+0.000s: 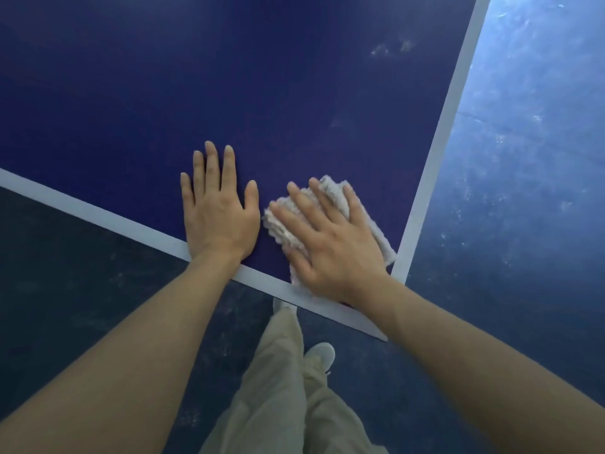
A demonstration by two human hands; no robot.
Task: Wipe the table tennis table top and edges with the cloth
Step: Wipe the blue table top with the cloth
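The dark blue table tennis table top fills the upper view, with white border lines meeting at its near right corner. A folded whitish cloth lies flat on the top just inside that corner. My right hand presses down on the cloth with straight, spread fingers. My left hand rests flat on the bare top beside the cloth, fingers straight, its wrist over the white near edge line.
A blue speckled floor lies beyond the table's right edge and below the near edge. My legs in beige trousers and a light shoe stand close to the corner.
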